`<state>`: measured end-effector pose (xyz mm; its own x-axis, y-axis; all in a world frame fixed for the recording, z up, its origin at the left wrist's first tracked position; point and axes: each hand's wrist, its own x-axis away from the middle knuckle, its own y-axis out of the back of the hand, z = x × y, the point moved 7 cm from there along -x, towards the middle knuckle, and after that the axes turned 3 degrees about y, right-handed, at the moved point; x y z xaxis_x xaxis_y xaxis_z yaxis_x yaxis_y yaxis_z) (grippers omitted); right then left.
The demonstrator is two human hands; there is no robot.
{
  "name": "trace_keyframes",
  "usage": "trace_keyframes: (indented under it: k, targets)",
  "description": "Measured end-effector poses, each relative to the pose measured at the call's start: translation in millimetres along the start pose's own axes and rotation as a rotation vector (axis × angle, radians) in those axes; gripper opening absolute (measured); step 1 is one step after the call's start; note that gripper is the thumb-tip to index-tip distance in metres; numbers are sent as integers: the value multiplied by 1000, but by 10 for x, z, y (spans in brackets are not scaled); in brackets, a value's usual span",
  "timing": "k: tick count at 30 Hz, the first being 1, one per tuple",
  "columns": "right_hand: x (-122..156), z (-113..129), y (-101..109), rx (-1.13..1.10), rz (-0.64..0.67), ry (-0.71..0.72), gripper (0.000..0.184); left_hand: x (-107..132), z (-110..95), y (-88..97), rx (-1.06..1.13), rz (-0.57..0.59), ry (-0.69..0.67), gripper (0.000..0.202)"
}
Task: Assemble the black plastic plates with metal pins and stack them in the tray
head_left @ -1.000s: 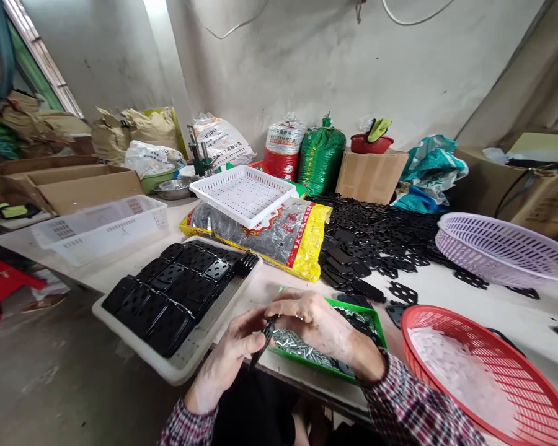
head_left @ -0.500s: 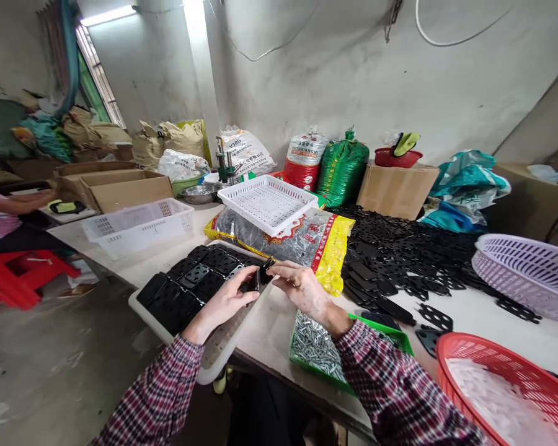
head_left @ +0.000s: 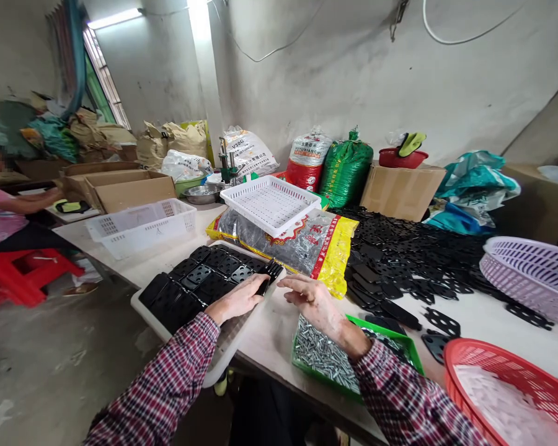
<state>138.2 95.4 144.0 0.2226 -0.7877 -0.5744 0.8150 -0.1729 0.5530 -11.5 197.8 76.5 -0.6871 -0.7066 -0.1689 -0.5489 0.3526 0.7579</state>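
My left hand (head_left: 238,300) lies over the right end of a white tray (head_left: 214,365) filled with rows of black perforated plastic plates (head_left: 199,282); its fingers are stretched out flat, touching the last plates (head_left: 270,270) standing on edge there. My right hand (head_left: 312,298) hovers just right of the tray with fingers loosely spread and nothing in it. Under my right wrist sits a green tray (head_left: 402,339) of small silver screws (head_left: 320,353).
A heap of loose black plates (head_left: 409,254) covers the table's right. A red basket (head_left: 506,384) and a lilac basket (head_left: 530,275) stand at right. A yellow-edged bag (head_left: 307,241) bears a white basket (head_left: 270,201). Another person (head_left: 4,210) sits at far left.
My hands carried a black plate from above the screw tray to the white tray's right end and set it down; both hands have let go and opened. The view swung left.
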Motion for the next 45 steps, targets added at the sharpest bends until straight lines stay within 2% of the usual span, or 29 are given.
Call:
trace_keyframes:
  k: [9,16,20,31,38,42,45]
  targets:
    - [114,224,190,46,9,34,34,-120,-69,2,96,39,66,51]
    - [256,207,375,54,-39,29,32,-77,-54,-32,219,36,163,62]
    - [326,207,462,49,-56,6,31,-57,-26,-34,237,13,205,60]
    - [517,9,502,92,-47,-30,35,11,112,17,198,-90,295,59]
    - [573,13,614,96,-67,-89,34,61,97,55,185,-115,341,59]
    - [584,11,842,159,-85,-123,31,121,-24,154,162,-132,332,57]
    - [617,-82,1133,318,-77,-262,29,194,-240,254,134,-181,300,53]
